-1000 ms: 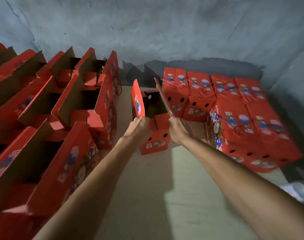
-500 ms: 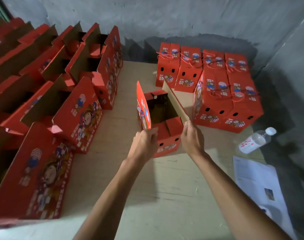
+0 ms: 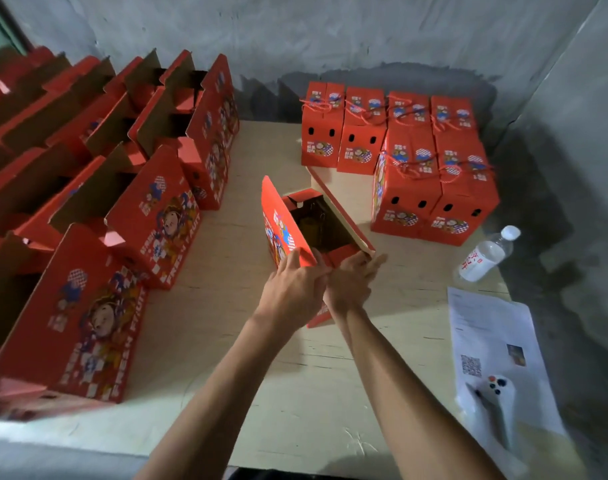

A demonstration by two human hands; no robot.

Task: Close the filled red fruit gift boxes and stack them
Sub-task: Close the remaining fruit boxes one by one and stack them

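Note:
One red fruit gift box (image 3: 278,233) stands open in the middle of the wooden table (image 3: 278,382), its two long flaps raised and its dark inside showing. My left hand (image 3: 293,289) pinches the near corner of the box's left flap. Beside it, my right hand (image 3: 351,282) has straight fingers that touch the near end of the right flap (image 3: 344,216). The two hands are touching and hide the box's near end. Closed red boxes (image 3: 434,188) with string handles stand in two layers at the back right.
Several open red boxes (image 3: 150,220) stand in rows along the left side. A water bottle (image 3: 486,254) lies to the right. Printed paper (image 3: 493,341) with a white handheld device (image 3: 496,393) on it is near the right edge. A grey wall closes the back.
My right hand has let go of the right flap and straightened its fingers. Both hands came together at the box's near end. The view has tilted down.

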